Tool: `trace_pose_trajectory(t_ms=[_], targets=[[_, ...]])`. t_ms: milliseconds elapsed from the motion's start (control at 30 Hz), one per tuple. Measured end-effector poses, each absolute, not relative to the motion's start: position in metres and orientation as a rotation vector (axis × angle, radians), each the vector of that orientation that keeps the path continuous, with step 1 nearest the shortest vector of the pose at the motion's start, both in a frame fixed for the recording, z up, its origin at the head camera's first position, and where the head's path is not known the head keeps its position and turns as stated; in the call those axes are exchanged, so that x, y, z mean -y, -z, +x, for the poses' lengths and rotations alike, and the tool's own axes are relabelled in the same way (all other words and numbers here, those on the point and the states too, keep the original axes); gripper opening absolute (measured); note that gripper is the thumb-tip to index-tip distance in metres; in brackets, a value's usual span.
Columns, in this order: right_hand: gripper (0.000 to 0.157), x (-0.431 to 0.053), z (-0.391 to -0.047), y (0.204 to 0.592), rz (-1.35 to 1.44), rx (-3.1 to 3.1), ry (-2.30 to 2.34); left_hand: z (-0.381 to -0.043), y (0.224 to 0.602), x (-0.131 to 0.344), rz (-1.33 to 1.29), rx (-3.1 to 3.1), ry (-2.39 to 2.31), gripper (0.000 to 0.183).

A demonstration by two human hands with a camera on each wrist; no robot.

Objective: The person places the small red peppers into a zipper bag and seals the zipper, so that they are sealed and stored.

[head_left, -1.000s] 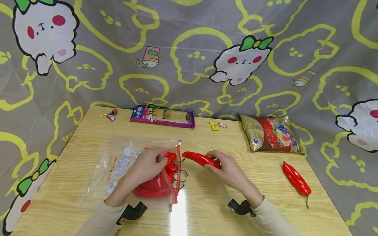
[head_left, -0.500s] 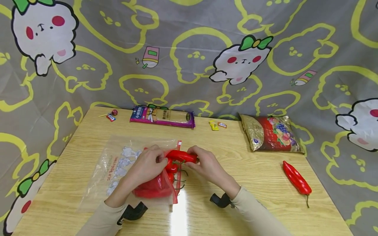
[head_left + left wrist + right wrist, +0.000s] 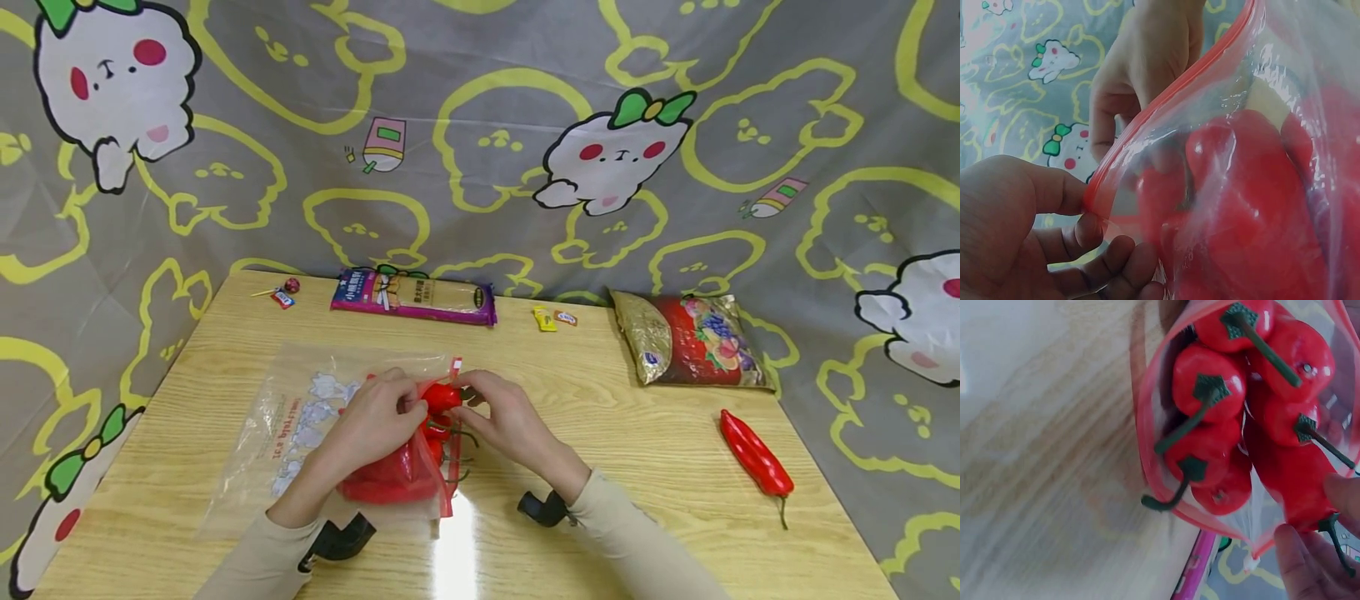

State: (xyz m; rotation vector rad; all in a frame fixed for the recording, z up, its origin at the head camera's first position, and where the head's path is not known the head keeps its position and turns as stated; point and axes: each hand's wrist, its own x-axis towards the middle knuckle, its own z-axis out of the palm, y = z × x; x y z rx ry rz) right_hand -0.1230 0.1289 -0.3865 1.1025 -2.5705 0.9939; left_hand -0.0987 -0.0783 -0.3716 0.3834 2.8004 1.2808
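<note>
A clear zip bag with a red zip edge (image 3: 258, 433) lies on the table, bulging with several red chili peppers (image 3: 1207, 381). Their green stems point out of its mouth. My left hand (image 3: 378, 421) pinches the upper edge of the bag between thumb and finger, as the left wrist view shows, and the mouth gapes. By its stem end, my right hand (image 3: 510, 417) holds one more red chili pepper (image 3: 1291, 478), whose body sits inside the mouth beside the others. Another red chili pepper (image 3: 756, 457) lies alone at the right of the table.
Along the back of the wooden table (image 3: 585, 533) lie a purple noodle packet (image 3: 412, 296), a yellow candy (image 3: 545, 319), an orange-white candy (image 3: 566, 317) and a lollipop (image 3: 291, 286). A gold-and-red bag (image 3: 690, 342) stands at the back right. Patterned cloth (image 3: 480, 167) walls the table's rear and sides.
My right hand has moved left, carrying the chili pepper tip-first from outside the bag into its mouth. The left hand has kept its place on the bag's edge.
</note>
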Motion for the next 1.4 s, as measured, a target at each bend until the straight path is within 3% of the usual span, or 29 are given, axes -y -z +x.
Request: trace_pose_trajectory(t_ms=[533,767,967,1400], targets=[[0.041,-0.12,-0.119,0.398,1.177,2.648,-0.676,-0.098,0.371,0.078,0.398,-2.841,-1.259,0.02],[0.043,-0.137,-0.116,0.391,1.109,2.637,-0.67,-0.099,0.372,0.079,0.388,-2.844,-1.273,0.021],[0.039,-0.191,-0.118,0.385,0.912,2.583,-0.559,-0.1,0.372,0.079,0.383,-2.846,-1.29,0.023],[0.045,-0.38,-0.105,0.391,0.272,2.712,-0.167,-0.1,0.373,0.079,0.39,-2.838,-1.296,0.023]])
